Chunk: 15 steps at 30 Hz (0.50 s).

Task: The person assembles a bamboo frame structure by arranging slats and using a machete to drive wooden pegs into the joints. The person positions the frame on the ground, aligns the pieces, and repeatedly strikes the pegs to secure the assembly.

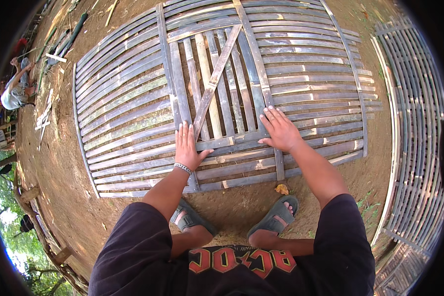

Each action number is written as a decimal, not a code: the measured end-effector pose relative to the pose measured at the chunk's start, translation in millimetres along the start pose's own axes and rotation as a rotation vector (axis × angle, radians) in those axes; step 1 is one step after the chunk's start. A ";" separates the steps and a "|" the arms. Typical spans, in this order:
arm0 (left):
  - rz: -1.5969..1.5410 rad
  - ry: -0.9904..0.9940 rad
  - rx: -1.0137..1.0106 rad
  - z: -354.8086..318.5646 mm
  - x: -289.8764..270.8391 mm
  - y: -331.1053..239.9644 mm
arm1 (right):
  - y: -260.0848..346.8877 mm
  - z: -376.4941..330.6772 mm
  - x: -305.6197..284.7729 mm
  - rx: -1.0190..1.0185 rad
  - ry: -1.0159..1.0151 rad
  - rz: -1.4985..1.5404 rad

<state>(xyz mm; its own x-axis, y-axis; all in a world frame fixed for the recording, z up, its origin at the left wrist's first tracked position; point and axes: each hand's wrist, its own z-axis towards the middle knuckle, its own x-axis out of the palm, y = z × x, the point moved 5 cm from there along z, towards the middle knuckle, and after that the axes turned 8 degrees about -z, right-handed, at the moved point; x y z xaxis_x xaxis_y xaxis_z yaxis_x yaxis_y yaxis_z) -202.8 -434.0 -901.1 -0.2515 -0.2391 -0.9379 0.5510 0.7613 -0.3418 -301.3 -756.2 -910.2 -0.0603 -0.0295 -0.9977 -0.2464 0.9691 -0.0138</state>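
A large bamboo slat panel (128,113) lies on the ground in front of me. Set into its middle is a gate-like section (201,74) of upright slats, crossed by a diagonal brace (217,76). My left hand (186,147) rests flat on the left upright near the section's lower left corner, fingers stretched out. My right hand (281,130) lies on the right upright (251,44) by the lower right corner, fingers spread. Neither hand grips anything. A metal bracelet (183,168) circles my left wrist.
Another slatted bamboo panel (412,108) stands along the right side. Bare soil surrounds the panel, and my sandalled feet (276,217) are just below its near edge. At far left a person (17,89) crouches near scattered bamboo strips (44,116) and dark poles (74,34).
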 end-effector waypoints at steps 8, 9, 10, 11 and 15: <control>-0.109 -0.134 0.079 -6.9 1.0 1.3 | 4.0 -8.7 -7.0 0.048 -0.222 0.086; -0.109 -0.139 0.081 -7.0 -0.3 1.2 | 4.2 -8.6 -9.5 0.070 -0.204 0.110; -0.113 -0.144 0.081 -7.6 -1.5 -0.1 | 6.9 -8.7 -14.0 0.091 -0.182 0.132; -0.107 -0.145 0.077 -9.6 -1.9 0.1 | 14.4 -9.2 -17.0 0.130 -0.165 0.122; -0.136 -0.156 0.049 -7.6 -4.2 -2.8 | 57.2 -0.2 -26.8 0.143 -0.148 0.142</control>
<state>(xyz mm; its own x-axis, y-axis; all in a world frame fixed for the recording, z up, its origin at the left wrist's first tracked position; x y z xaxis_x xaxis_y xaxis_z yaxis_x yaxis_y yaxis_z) -209.4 -430.5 -895.7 -0.2025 -0.4311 -0.8793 0.5590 0.6863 -0.4652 -313.9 -700.0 -884.3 0.0604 0.1352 -0.9890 -0.1056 0.9861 0.1283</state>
